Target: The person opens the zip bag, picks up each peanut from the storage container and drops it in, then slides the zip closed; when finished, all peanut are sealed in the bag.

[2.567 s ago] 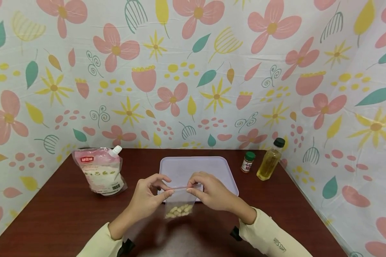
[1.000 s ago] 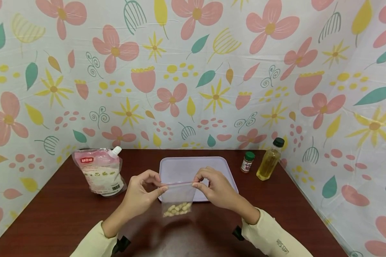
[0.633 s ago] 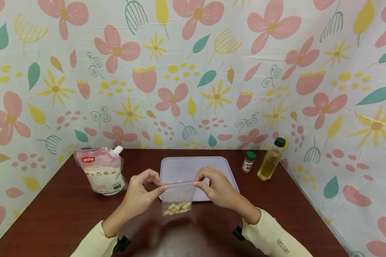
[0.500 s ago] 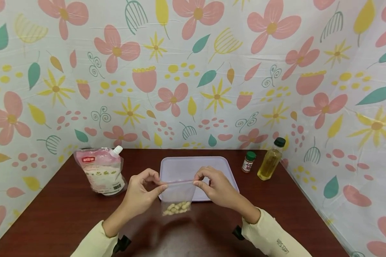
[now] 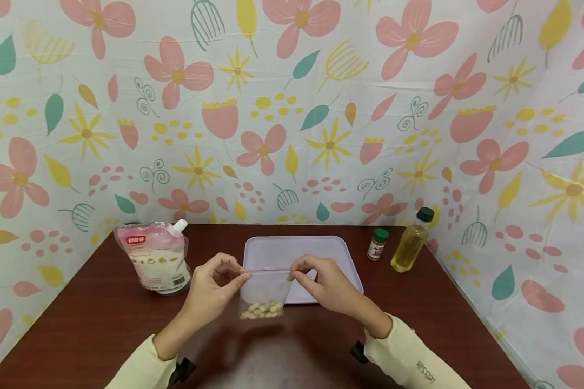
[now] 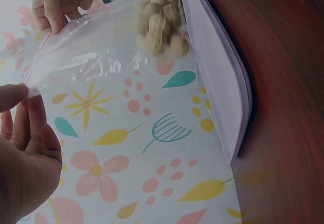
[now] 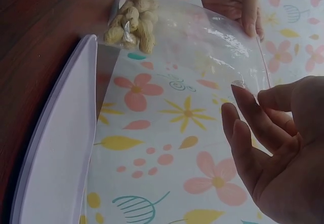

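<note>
A clear zip-lock bag hangs upright between both hands, its pink-edged top stretched level. Unshelled peanuts lie together at its bottom. My left hand pinches the bag's top left corner between thumb and index finger. At the opposite top corner, my right hand pinches the edge the same way. In the left wrist view the peanuts show through the plastic, and the right wrist view shows the bag's pink strip running from hand to hand. Whether the zip is sealed cannot be told.
Behind the bag a pale lilac tray lies on the dark wooden table. A pink spouted pouch stands at left. On the right are a green-capped spice jar and a bottle of yellow oil. Flowered cloth hangs behind.
Both hands first worked close together along the bag's top edge, then spread apart to its corners. Since then the bag has risen slightly and shifted a little left.
</note>
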A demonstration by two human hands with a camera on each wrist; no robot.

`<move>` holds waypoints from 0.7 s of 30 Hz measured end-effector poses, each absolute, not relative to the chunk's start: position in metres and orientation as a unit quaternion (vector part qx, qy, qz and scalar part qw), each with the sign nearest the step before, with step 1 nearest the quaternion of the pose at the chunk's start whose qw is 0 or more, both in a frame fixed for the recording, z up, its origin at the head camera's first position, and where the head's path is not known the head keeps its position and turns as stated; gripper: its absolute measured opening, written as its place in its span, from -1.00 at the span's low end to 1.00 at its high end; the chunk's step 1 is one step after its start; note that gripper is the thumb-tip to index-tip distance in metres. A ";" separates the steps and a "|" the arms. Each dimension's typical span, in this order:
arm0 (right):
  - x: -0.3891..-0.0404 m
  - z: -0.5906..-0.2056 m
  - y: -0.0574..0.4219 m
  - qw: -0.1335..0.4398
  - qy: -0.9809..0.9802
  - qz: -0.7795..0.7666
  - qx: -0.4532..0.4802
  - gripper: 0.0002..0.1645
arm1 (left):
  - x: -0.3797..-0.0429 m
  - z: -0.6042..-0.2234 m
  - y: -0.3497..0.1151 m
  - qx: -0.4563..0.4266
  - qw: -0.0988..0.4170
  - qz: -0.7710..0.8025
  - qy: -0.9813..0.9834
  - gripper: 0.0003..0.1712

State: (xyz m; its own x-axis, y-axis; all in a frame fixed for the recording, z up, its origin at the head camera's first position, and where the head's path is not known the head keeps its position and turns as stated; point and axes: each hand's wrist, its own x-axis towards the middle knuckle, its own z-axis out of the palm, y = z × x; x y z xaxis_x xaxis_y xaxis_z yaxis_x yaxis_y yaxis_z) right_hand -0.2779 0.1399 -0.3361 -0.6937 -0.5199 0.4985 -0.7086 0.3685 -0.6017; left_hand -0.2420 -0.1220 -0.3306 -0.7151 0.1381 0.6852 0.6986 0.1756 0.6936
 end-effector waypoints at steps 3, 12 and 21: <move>-0.278 -0.337 0.138 0.125 -0.816 0.422 0.374 -0.93 | -0.240 -0.328 -0.122 -0.280 0.244 -0.575 -0.729 -0.78; -0.278 -0.340 0.130 0.154 -0.809 0.441 0.357 -0.92 | -0.240 -0.331 -0.124 -0.255 0.230 -0.567 -0.749 -0.80; -0.262 -0.318 0.117 0.151 -0.804 0.458 0.348 -0.91 | -0.258 -0.360 -0.140 -0.243 0.195 -0.531 -0.788 -0.94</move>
